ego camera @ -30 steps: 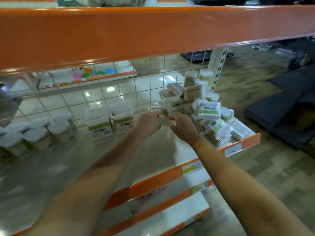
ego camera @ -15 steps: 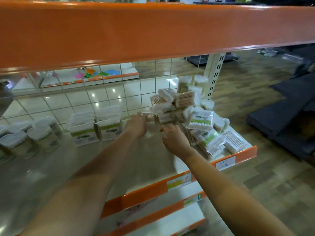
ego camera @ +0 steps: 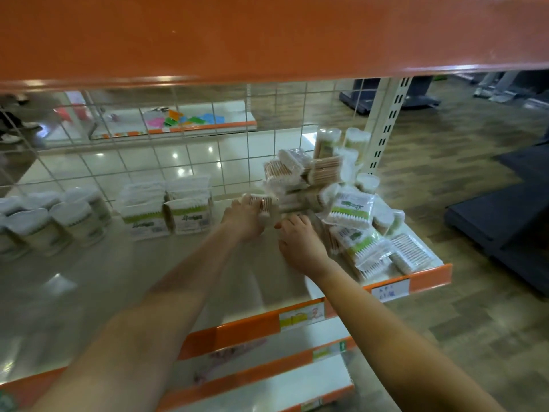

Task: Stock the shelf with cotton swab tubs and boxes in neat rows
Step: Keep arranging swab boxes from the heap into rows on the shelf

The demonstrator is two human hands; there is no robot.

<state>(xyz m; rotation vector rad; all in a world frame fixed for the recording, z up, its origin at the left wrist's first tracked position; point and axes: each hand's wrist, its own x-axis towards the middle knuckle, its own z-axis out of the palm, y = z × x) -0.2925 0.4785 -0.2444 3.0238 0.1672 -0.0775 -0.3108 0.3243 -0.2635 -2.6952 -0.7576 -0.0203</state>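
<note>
- The shelf (ego camera: 124,295) lies bare from its front edge back toward the stock, between the boxes and the loose pile: open room for hands.
- An orange beam (ego camera: 267,37) caps the opening from above.
- A wire grid (ego camera: 190,144) closes the back.
- Tubs (ego camera: 59,221) and boxes (ego camera: 166,209) stand in rows at left rear.
- A heaped pile of packets (ego camera: 341,203) fills the right end, up to the slotted upright (ego camera: 386,120).

Head-worn, wide-angle, looking forward and down under an orange beam (ego camera: 267,37) onto a near shelf (ego camera: 89,286).
</note>
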